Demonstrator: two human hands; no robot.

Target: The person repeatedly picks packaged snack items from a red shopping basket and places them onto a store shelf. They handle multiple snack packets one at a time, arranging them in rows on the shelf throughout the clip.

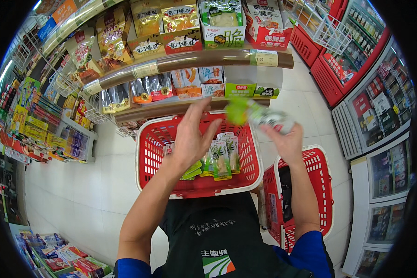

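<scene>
Just beyond the basket's right rim, my right hand [285, 139] grips a green and white snack packet [264, 116], blurred by motion. My left hand [194, 135] hangs over the red plastic shopping basket [208, 191], fingers apart and holding nothing. Inside that basket lie several slim green and white snack packets [220, 160], with bright green ones [193, 170] partly behind my left wrist. On the lower shelf ahead stand a green display carton [241, 90] with an open top and, to its right, a smaller one [267, 91].
A second red basket [325, 194] stands on the floor at right, with a dark thing inside. The upper shelf edge [201, 62] crosses in front, below bagged snacks [113, 38]. Glass-door coolers [380, 100] line the right side; a wire rack [333, 31] juts out at upper right.
</scene>
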